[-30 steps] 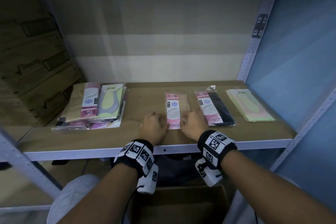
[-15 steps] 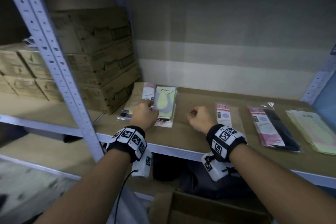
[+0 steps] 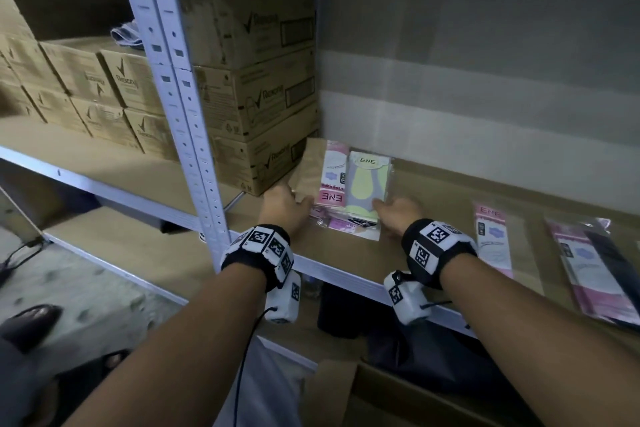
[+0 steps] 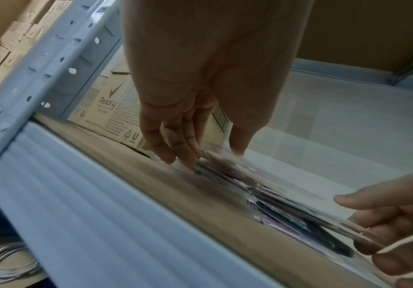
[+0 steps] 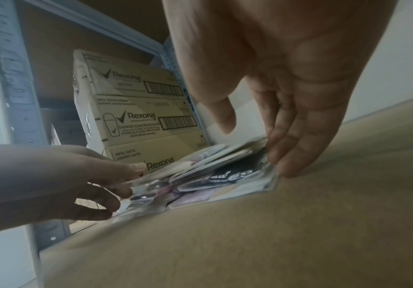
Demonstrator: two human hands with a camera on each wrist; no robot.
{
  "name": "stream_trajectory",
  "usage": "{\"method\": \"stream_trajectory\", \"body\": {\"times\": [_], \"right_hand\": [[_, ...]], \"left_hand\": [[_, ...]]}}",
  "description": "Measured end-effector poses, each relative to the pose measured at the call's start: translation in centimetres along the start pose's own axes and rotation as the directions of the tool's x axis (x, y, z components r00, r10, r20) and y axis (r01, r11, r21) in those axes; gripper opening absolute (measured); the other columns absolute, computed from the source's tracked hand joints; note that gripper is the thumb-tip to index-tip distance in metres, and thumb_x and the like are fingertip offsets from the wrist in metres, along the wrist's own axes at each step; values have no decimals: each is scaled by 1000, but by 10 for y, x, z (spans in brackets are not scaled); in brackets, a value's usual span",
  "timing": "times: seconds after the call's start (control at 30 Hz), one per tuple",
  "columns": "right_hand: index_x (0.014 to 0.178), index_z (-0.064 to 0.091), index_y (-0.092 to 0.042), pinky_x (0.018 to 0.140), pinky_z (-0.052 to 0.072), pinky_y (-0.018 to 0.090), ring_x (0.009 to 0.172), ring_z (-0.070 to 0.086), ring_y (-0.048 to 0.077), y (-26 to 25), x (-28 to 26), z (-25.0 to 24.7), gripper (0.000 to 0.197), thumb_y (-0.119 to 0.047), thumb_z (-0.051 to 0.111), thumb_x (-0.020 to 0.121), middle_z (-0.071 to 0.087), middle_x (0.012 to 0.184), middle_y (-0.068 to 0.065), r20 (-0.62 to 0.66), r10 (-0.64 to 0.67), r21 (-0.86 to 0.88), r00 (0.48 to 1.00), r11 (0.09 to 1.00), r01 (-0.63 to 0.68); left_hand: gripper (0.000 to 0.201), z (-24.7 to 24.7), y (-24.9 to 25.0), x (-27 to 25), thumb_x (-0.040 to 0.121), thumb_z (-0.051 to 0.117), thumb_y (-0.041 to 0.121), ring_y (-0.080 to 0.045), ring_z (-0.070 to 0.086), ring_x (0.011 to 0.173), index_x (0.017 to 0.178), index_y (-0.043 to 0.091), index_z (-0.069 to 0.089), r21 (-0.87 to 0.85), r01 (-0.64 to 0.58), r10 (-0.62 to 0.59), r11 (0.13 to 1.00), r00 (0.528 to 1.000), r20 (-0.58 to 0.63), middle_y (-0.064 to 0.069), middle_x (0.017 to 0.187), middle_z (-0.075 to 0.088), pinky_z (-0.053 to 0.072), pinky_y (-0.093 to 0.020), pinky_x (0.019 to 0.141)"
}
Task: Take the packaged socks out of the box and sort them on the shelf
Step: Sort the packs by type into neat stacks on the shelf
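A loose pile of packaged socks lies at the left end of the shelf board, with a yellow-grey pack and a pink pack on top. My left hand is at the pile's left front edge. In the right wrist view its thumb lies on the plastic and its fingers curl under it. My right hand is at the pile's right front corner. Its fingers are straight, their tips touch the board beside the pile, and the thumb stands apart. The pile is blurred in the left wrist view.
Stacked Rexona cartons stand right behind and left of the pile. A perforated metal post rises at the shelf's left front. A single pink pack and a pink-and-black pack lie further right. An open cardboard box sits below.
Both hands have left the single pink pack in the middle and moved left to the pile. Their fists have loosened, and the head view has swung left.
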State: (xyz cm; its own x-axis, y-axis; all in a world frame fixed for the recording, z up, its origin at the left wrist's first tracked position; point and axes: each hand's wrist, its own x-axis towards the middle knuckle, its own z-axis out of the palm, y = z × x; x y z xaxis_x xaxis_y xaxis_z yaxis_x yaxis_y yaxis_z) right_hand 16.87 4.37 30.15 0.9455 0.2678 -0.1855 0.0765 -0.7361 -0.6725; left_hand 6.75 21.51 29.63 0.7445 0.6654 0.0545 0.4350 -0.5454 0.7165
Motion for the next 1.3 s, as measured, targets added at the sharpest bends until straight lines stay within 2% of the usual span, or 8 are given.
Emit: {"method": "stream_trajectory", "body": {"times": [0.13,0.27,0.47,0.57,0.87,0.97,1.1,1.3], "right_hand": [[96,67,0,74,58,40,83,68,31,1,10,6,36,-34,59,89,70,94,15,-5,7,13,1000,1000,-7],[65,59,-8,73,59,47,78,70,35,1,14,4,26,-24,68,84,72,86,19,-37,28,63,999,998,-25],[65,57,-8,74,58,48,68,68,33,3,13,-5,23,-16,71,81,70,85,21,-54,92,298,994,952,-72],[79,54,-9,66,58,35,66,64,25,3,11,-8,12,-5,63,87,66,100,19,54,105,621,993,775,-115],[114,47,3,69,59,36,82,65,28,9,-11,-20,22,6,50,92,59,113,21,65,118,878,991,465,-113],[121,45,5,76,55,37,83,65,28,18,-17,-26,30,7,50,91,60,111,21,38,137,895,990,436,-95],[115,48,4,65,59,34,82,66,27,33,-27,-42,25,7,51,90,60,112,22,-6,151,912,989,407,-57],[84,50,-1,74,59,39,92,64,34,60,-43,-80,11,9,51,90,60,109,23,-104,176,908,979,419,21]], "left_hand": [[39,1,-1,7,87,65,30,-29,58,101,107,-2,60,-31,48,-47,998,999,27,-16,105,62,41,-27,77],[31,1,-3,14,83,70,29,-19,52,80,66,13,49,-100,133,-127,986,990,60,0,69,49,39,-25,70],[24,-5,-8,26,73,79,25,-23,62,80,76,15,57,-381,216,-185,899,976,116,-8,86,66,53,-33,80],[19,-5,-6,28,77,75,17,-29,66,72,80,10,58,-548,229,-173,804,973,152,-18,82,69,57,-39,78],[24,-3,0,-4,92,51,-5,-35,66,91,116,-6,48,-904,327,-182,276,941,285,-29,107,60,61,-35,63],[13,2,7,-14,91,51,-7,-42,61,106,100,2,47,-919,320,-202,230,940,276,-34,116,54,61,-36,62],[15,12,15,-22,91,52,-7,-35,65,86,88,5,44,-926,284,-209,247,949,235,-30,109,54,61,-32,57],[18,35,40,-38,92,49,-9,-30,65,78,87,6,42,-946,269,-129,183,960,249,-21,96,59,61,-35,59]]}}
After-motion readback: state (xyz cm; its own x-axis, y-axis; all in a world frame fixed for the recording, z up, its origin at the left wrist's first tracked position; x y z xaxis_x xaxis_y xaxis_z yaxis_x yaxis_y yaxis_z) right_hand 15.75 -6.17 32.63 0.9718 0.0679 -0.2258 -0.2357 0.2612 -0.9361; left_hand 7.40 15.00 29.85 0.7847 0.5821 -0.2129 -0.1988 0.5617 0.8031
